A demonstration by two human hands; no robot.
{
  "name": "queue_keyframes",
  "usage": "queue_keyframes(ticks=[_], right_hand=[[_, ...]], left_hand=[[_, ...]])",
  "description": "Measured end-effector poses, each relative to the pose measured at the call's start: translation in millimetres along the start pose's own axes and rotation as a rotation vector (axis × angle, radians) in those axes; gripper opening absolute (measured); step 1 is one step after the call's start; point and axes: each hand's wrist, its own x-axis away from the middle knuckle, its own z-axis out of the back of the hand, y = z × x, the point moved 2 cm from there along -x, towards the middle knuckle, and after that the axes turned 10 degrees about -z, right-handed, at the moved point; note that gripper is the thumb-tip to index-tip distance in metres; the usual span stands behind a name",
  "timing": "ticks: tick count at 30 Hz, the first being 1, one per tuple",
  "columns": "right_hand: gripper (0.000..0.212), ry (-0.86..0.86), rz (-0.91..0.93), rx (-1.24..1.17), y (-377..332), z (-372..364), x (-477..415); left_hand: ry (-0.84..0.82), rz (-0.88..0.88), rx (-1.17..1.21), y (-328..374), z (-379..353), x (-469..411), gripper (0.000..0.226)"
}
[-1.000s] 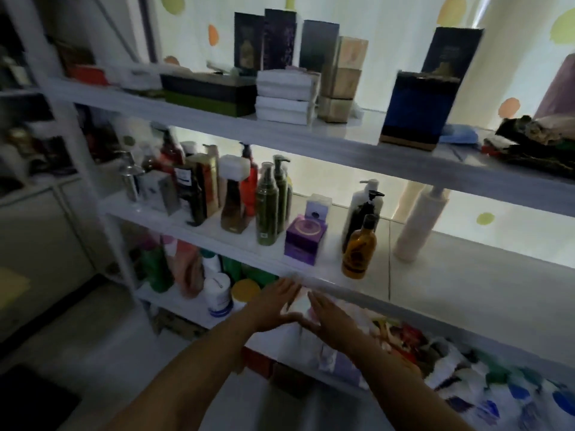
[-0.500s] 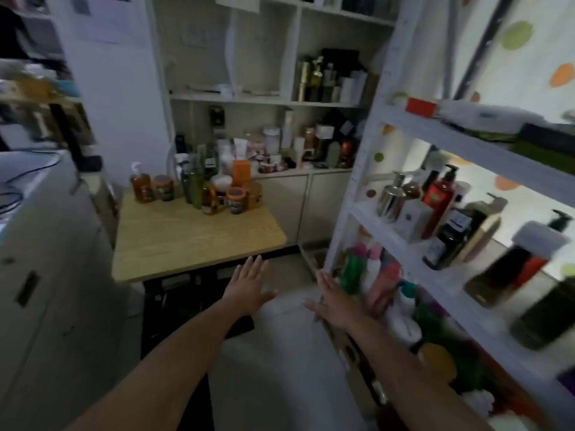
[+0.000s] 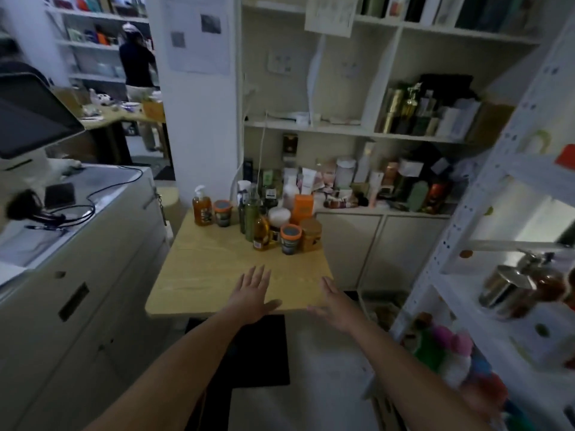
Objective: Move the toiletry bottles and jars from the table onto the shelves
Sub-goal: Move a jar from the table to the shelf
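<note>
A wooden table stands ahead with several bottles and jars clustered at its far edge: an orange pump bottle, an orange-lidded jar, a dark green bottle, an amber bottle, a white-lidded jar, a second orange-lidded jar, a brown jar and an orange box. My left hand and my right hand hover over the table's near edge, fingers spread, both holding nothing. The white metal shelves rise on the right.
A grey cabinet with cables lies along the left. White cupboards and cubbies full of cosmetics stand behind the table. A silver pump bottle sits on the right shelves. A person stands in the back room. A black mat lies on the floor.
My view swung left from the white shelves to the table. Both hands, which were close together at the shelf edge, have spread apart and now reach over the table's near edge.
</note>
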Motion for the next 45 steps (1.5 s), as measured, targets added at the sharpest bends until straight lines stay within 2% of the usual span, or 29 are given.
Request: queue_keyframes(ticks=[5, 10, 14, 21, 26, 31, 36, 40, 43, 45], right_hand=[[0.095, 0.029, -0.024, 0.022, 26.1, 34.2, -75.4], [0.098, -0.044, 0.003, 0.078, 29.0, 36.8, -132.7], [0.1, -0.062, -0.009, 0.009, 24.7, 42.7, -186.8], [0.1, -0.158, -0.059, -0.034, 3.9, 24.8, -278.5], [0.093, -0.207, -0.117, -0.122, -1.9, 8.1, -327.0], [0.089, -0.213, -0.135, -0.267, -8.3, -5.2, -358.6], [0.062, -0.197, -0.245, -0.446, -5.0, -16.8, -380.9], [0.057, -0.158, -0.256, -0.603, -7.6, -20.6, -393.1], [0.058, -0.122, -0.305, -0.749, -9.4, -22.2, -397.5], [0.059, -0.091, -0.312, -0.791, -7.1, -26.8, -399.3]], left_hand=[[0.078, 0.024, 0.05, 3.9, 15.9, -73.1, 0.085], [0.012, 0.051, 0.045, -12.1, 7.0, -123.2, 0.089], [0.036, 0.066, 0.119, -32.8, 18.3, -178.4, 0.092], [-0.065, 0.095, 0.247, -81.7, -0.8, -267.6, 0.096], [-0.172, 0.067, 0.303, -110.4, -12.6, -304.0, 0.096], [-0.181, 0.024, 0.367, -127.4, -24.8, -328.7, 0.099], [-0.16, -0.064, 0.412, -135.3, -37.2, -346.3, 0.104], [-0.123, -0.1, 0.524, -135.2, -35.0, -351.6, 0.097], [-0.102, -0.131, 0.676, -132.0, -30.1, -352.7, 0.073], [-0.1, -0.12, 0.785, -131.7, -29.7, -353.2, 0.066]])
